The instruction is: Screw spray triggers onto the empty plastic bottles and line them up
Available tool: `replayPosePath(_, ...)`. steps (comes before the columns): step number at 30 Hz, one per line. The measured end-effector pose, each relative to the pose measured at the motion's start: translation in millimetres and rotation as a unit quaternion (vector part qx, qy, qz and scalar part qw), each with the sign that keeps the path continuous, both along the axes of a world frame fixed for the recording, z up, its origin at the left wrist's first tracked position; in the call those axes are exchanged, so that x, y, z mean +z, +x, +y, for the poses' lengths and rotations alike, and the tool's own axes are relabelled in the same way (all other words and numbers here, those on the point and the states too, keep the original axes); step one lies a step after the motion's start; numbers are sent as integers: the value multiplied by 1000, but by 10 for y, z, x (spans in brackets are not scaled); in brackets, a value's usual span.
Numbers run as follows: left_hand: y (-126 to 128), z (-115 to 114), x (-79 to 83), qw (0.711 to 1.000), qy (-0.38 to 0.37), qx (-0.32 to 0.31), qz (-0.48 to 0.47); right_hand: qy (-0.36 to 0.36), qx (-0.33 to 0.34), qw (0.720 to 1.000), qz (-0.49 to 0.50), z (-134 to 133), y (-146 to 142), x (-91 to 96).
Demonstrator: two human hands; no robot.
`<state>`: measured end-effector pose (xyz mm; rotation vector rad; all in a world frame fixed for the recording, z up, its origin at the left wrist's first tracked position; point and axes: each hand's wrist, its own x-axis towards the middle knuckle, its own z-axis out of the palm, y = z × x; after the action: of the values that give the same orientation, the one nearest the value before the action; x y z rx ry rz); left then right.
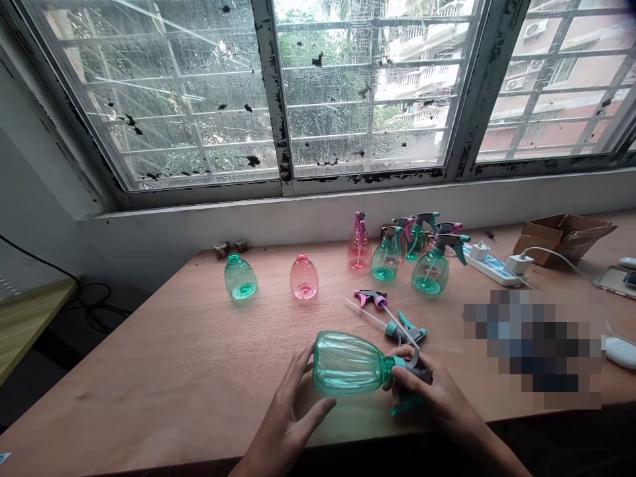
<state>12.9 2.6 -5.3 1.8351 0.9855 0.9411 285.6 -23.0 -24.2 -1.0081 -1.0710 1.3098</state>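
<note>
A green spray bottle (348, 363) lies on its side near the front edge of the wooden table (173, 371). My left hand (288, 414) cups its base, fingers curved round it. My right hand (427, 391) is closed on the grey and teal trigger head (415, 371) at the bottle's neck. Just behind lie two loose trigger heads with tubes, one pink (372, 299) and one teal (407, 328).
An open green bottle (240, 277) and an open pink bottle (304, 277) stand further back. Several assembled spray bottles (412, 255) cluster at the back right. A power strip (489, 265), a cardboard box (566, 235) and a phone (616, 281) lie to the right, below the window.
</note>
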Motion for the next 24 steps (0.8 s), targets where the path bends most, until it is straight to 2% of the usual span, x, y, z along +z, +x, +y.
replayPosePath(4,-6,4,-3,1000,-4,1,3,-3,10,1000,-23,8,21,-17)
replayPosePath(7,8,5,8,999,-13,-1,-30,-5,15,999,-33,16,48,-35)
replayPosePath(10,16,6,15,995,-56,-21,-79,-9,23,999,-29,19,61,-48)
replayPosePath(13,15,1,18,991,-95,-26,-89,-8,11,1000,-14,15,46,-47)
replayPosePath(18,25,-2,6,985,-87,34,-148,-13,4,1000,8,3,14,-26)
replayPosePath(24,21,32,-68,983,-57,40,-170,-5,12,1000,-7,-1,12,-1)
